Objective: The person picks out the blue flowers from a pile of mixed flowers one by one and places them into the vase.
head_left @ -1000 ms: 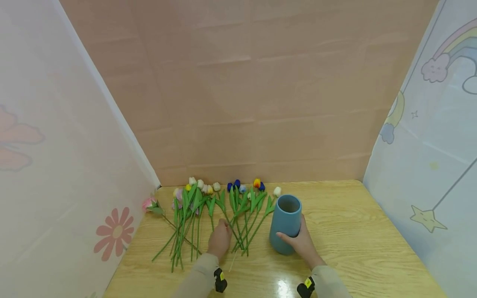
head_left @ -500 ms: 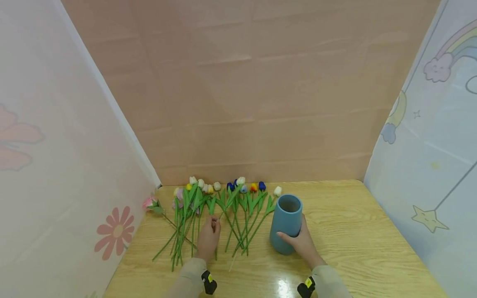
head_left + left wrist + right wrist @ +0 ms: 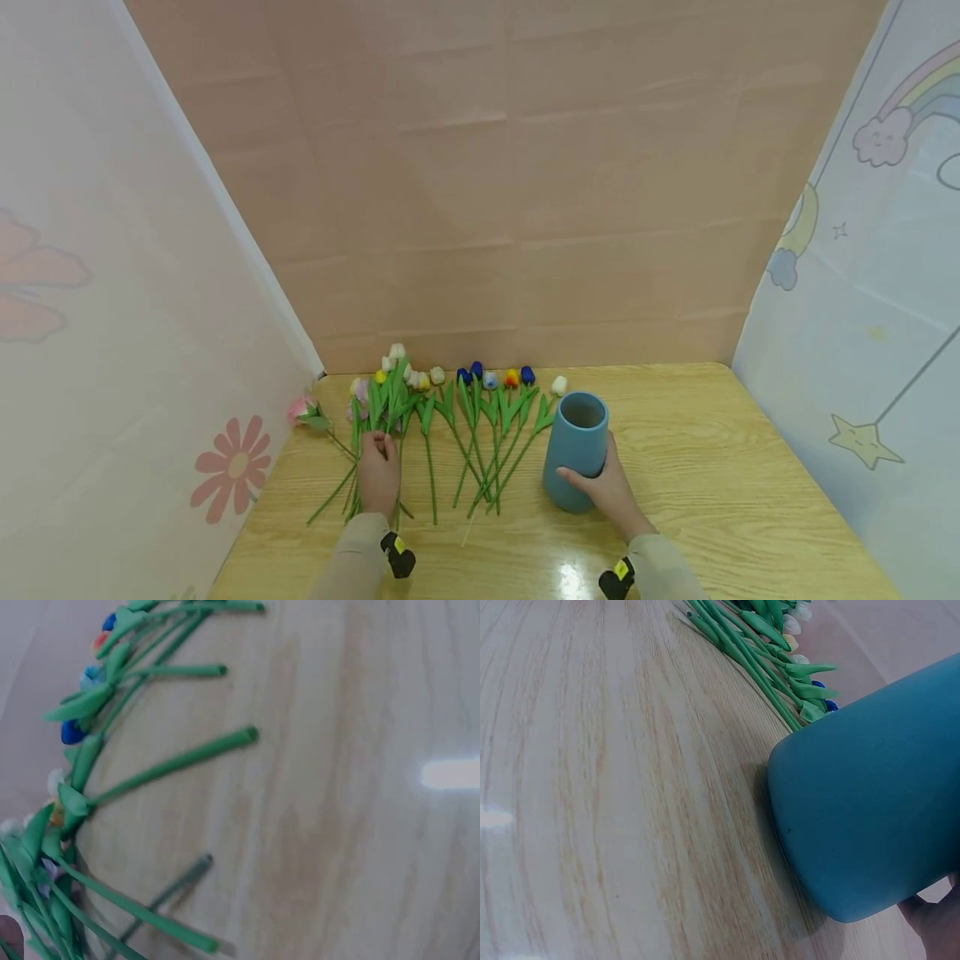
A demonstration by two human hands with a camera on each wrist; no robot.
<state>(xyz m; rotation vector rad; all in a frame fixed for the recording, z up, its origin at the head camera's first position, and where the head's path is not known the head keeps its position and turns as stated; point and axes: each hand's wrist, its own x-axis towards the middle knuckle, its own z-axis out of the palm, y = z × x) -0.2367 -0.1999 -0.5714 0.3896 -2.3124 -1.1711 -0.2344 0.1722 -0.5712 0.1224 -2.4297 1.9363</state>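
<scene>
While the right grip (image 3: 611,492) holds a smooth blue tapered vase (image 3: 567,458), upright on the pale wood-grain counter (image 3: 697,467), the left grip (image 3: 378,475) is curled among green stems and appears to pinch that of a white artificial tulip (image 3: 397,352).

Risks, as judged:
Snagging — leaves overlap at the left cluster, so a raised stem may drag its neighbours.
Tipping — a sideways push of the right grip could tilt the vase.
Nudging — a single white-headed tulip (image 3: 559,385) lies beside the vase and could be shoved if that shifts.

Surface: counter, glossy, one bright glare near the front edge; one pink artificial rose (image 3: 302,409), far left.

Room: creased brown backdrop sheet (image 3: 480,183); white flower-printed panel (image 3: 165,333), left; white rainbow-and-star panel (image 3: 862,333), right.
</scene>
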